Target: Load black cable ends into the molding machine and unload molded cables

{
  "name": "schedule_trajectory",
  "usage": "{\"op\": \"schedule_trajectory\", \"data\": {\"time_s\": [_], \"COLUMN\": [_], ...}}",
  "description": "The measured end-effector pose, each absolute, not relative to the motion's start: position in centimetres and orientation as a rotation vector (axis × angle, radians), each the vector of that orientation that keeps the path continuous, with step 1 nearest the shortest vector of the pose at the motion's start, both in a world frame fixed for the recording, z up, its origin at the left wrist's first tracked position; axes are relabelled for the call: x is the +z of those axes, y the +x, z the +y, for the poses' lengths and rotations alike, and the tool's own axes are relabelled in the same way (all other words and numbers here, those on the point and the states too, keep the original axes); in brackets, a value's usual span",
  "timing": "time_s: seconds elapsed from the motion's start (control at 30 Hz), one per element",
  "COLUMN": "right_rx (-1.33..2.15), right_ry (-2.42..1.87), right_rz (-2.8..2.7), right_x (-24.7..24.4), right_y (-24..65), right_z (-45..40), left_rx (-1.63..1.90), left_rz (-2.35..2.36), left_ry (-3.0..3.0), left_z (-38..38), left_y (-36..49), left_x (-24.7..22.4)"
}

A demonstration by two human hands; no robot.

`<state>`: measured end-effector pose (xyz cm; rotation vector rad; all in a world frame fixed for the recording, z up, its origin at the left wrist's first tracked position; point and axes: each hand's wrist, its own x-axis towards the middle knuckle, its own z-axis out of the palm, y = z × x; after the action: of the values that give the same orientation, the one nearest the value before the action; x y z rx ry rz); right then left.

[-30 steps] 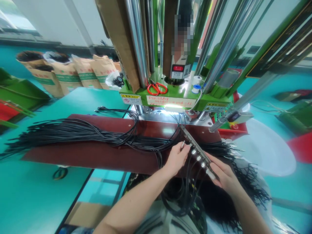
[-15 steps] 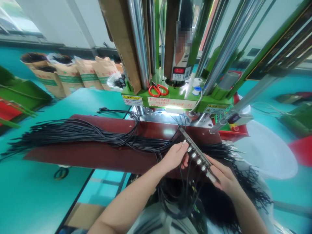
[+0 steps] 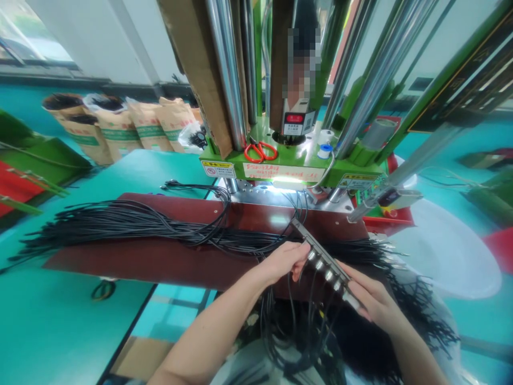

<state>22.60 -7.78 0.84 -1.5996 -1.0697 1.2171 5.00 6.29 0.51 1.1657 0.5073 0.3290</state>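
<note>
Gripping the near end of a metal bar (image 3: pixel 318 250) with the right hand (image 3: pixel 372 302), closed around its thickness, and touching the farther half with the left hand (image 3: pixel 286 262), pinched almost shut, apparently on a cable end mostly hidden by the fingers. Held aslant above a dark red board (image 3: pixel 160 267), with long axis running from the right hand up and leftward, far tip pointing toward a green press (image 3: pixel 342 167). Nearer to the left hand at that tip, nearer to the right at the opposite end. Lined with silver connectors (image 3: pixel 328 275) along the edge facing the left hand and the body, with black cables (image 3: pixel 311 299) hanging below, between the forearms.
</note>
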Motion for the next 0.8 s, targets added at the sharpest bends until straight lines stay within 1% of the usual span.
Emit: {"op": "schedule_trajectory", "data": {"time_s": [0.13,0.23,0.4,0.5,0.67,0.8], "right_rx": [1.107,1.054,1.182,1.213,1.273,1.244], "right_ry": [-1.574,-1.583,-1.580,-1.644,-1.804,-1.882], "right_rz": [-1.327,-1.390,-1.124,-0.978,-0.991,-1.085], "right_x": [1.0,1.0,0.7,1.6,4.1,4.7], "right_y": [23.0,22.9,22.3,23.0,27.0,29.9], "right_z": [-7.3,-7.0,-7.5,-8.2,-8.8,-7.6], "left_rx": [0.268,0.243,0.233,0.236,0.355,0.383], "left_rz": [0.479,0.529,0.591,0.632,0.610,0.581], "left_ry": [1.055,1.068,1.228,1.380,1.620,1.683], "left_z": [6.7,7.0,7.2,6.8,5.4,4.9], "left_y": [4.6,4.6,5.2,4.8,2.3,0.2], "left_x": [0.9,0.7,0.7,1.3,2.4,3.0]}}
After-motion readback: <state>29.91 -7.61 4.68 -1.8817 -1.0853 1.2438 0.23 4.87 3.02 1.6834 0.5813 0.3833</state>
